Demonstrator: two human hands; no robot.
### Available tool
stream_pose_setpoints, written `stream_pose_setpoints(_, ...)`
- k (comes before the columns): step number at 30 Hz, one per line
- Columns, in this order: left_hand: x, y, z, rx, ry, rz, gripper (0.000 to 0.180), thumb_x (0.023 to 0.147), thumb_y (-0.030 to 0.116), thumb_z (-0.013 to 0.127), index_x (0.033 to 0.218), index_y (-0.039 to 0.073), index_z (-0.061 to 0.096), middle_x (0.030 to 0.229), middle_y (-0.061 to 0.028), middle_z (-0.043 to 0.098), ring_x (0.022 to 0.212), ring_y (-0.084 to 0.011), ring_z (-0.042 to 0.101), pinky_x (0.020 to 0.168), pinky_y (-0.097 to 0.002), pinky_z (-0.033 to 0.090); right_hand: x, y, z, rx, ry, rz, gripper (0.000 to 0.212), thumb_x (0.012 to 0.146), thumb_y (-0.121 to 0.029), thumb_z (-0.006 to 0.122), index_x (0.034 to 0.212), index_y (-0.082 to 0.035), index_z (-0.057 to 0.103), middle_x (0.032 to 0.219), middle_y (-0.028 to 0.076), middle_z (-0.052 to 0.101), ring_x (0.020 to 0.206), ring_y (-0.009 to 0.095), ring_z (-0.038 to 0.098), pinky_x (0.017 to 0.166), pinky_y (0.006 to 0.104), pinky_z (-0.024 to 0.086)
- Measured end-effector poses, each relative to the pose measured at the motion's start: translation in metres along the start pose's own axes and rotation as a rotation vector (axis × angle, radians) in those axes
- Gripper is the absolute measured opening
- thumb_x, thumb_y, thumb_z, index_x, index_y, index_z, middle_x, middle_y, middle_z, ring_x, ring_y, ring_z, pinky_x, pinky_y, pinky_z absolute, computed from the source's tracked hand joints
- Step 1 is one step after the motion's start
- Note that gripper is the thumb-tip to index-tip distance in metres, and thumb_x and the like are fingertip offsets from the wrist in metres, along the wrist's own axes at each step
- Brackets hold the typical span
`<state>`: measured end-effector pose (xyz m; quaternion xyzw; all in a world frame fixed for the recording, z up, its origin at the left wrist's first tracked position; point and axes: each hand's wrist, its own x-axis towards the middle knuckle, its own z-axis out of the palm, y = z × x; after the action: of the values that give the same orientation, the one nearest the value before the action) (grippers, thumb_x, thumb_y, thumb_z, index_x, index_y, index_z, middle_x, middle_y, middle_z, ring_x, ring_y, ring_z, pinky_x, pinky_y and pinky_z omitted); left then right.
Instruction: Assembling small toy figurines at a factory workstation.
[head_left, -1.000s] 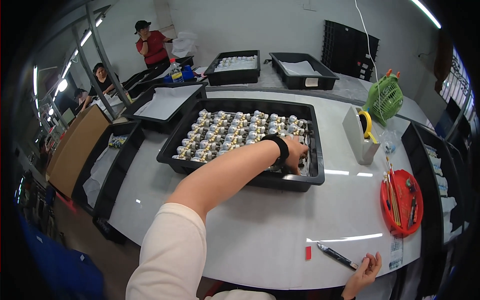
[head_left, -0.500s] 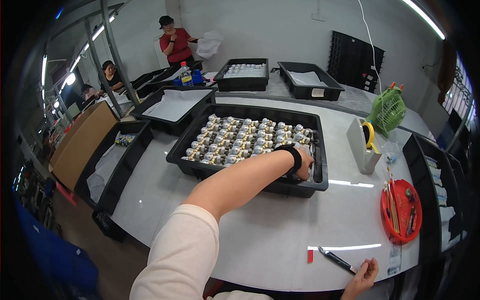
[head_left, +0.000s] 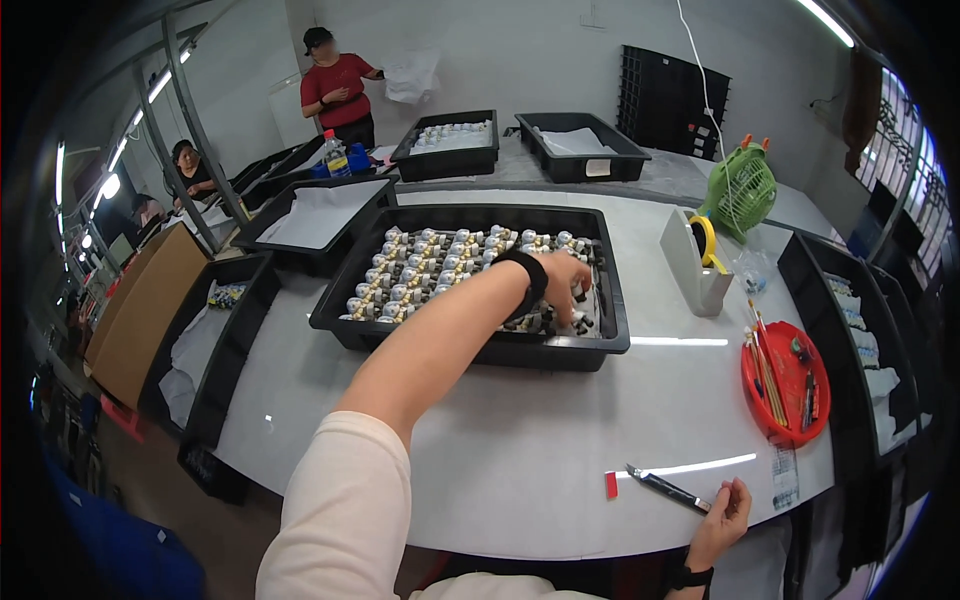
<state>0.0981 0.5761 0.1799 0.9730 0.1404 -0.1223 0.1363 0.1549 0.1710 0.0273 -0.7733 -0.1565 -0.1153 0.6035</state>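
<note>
Hands (head_left: 562, 280), two: one over tray (head_left: 555, 354)

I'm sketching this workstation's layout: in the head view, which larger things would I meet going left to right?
Brown cardboard → black tray of small figures → white tape dispenser → round red tray.

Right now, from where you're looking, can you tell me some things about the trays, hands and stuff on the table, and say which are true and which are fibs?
1. The left hand reaches into a black tray of small figures. True.
2. The right hand is in that tray too. False: it is beside the knife.
3. The brushes are in a red basket. True.
4. The fan is purple. False: it is green.
5. The left wrist wears a black band. True.
</note>
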Motion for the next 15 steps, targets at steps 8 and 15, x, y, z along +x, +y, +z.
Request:
stream_pose_setpoints(8,-0.096,0.024,-0.039,-0.195,0.305,0.345,0.056,0.052,0.014,0.071,0.105,0.011,0.052,0.106,-0.0128,0.040,0.092,-0.0245,0.047,0.082,-0.0289,0.041,0.001,-0.004,0.000,-0.027,0.012,-0.056,0.019,0.084,-0.002,0.049,0.102,0.004,0.053,0.089,0.009,0.058,0.082,0.015,0.056,0.076,0.0250,0.043)
stream_pose_setpoints(15,-0.146,0.054,0.073,-0.217,-0.289,0.345,0.053,0.054,0.008,0.069,0.103,0.012,0.050,0.113,-0.0157,0.035,0.089,-0.0351,0.050,0.081,-0.0337,0.043,0.002,-0.004,0.000,-0.042,0.011,-0.096,0.019,0.083,0.000,0.048,0.100,0.005,0.054,0.088,0.011,0.059,0.081,0.018,0.058,0.074,0.0275,0.045)
